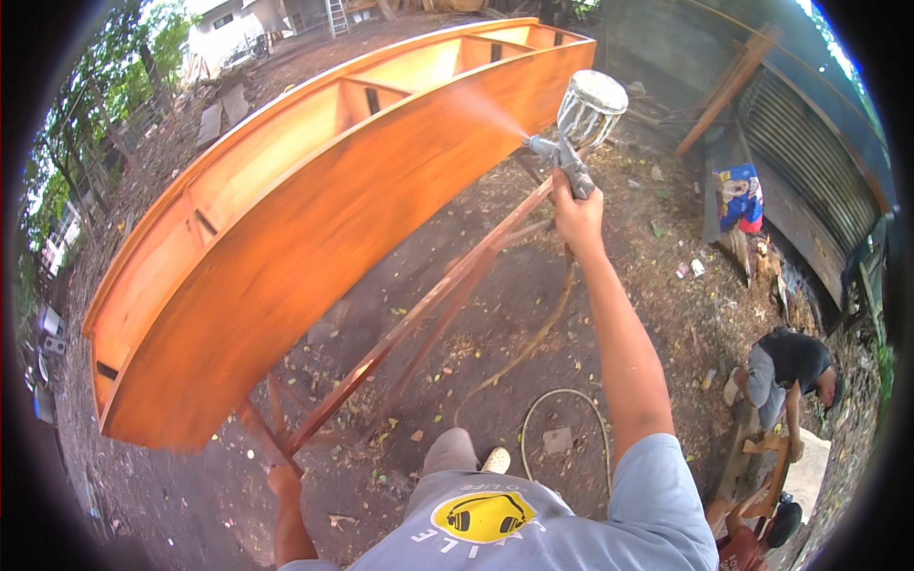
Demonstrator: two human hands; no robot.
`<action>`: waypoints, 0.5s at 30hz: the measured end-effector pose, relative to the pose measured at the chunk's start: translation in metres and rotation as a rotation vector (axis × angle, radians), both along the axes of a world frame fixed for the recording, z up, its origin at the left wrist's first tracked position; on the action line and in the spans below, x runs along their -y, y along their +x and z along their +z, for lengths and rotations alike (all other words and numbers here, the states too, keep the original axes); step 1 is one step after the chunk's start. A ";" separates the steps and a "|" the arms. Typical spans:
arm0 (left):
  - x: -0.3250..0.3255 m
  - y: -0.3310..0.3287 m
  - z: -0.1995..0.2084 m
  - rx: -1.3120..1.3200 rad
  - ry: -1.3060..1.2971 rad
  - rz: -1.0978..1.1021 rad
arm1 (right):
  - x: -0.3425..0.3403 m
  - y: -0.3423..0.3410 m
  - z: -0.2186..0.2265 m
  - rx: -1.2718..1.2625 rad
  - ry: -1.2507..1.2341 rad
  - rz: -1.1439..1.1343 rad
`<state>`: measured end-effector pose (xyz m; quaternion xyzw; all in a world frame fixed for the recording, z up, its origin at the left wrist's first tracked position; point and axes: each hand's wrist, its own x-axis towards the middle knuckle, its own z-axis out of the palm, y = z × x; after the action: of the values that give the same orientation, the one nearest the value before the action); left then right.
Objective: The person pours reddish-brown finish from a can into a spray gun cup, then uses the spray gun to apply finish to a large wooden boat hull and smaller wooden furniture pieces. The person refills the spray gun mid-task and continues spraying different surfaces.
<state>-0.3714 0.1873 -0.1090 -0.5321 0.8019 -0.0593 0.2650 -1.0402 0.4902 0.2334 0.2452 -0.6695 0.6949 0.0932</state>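
Observation:
My right hand (578, 211) is wrapped round the handle of a metal spray gun (564, 164) with a paint-streaked cup (592, 100) on it. A pale mist leaves its nozzle toward the upper right part of a long orange-stained wooden shelf unit (324, 238). The shelf lies on its side, its compartments facing away from me, resting on a reddish wooden stand (419, 309). Low on the left, my left hand (283, 479) is closed on the stand's near end, its fingers partly hidden. The gun's nozzle is apart from the wood.
A hose (526, 419) coils on the leaf-strewn dirt near my feet. At the lower right, a crouching person (795, 366) and another person (747, 547) are by a wooden frame (776, 466). Corrugated metal sheeting (804, 143) and a blue bag (740, 197) stand at the right.

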 end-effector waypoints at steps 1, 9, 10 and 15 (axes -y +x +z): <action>-0.005 -0.009 0.002 -0.049 0.005 0.050 | -0.003 -0.017 0.000 0.010 -0.006 -0.027; -0.038 -0.091 0.007 0.356 -0.194 0.320 | -0.037 -0.184 -0.018 -0.001 -0.082 -0.126; -0.061 -0.149 0.029 0.444 -0.203 0.275 | -0.043 -0.206 -0.021 0.009 -0.078 -0.137; -0.109 -0.359 0.031 0.185 0.122 0.056 | -0.033 -0.329 -0.037 0.011 -0.131 -0.160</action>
<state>-0.7302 0.2960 -0.0781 -0.5295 0.7608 -0.0517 0.3716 -1.3688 0.5233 0.1959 0.1808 -0.6406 0.7288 0.1606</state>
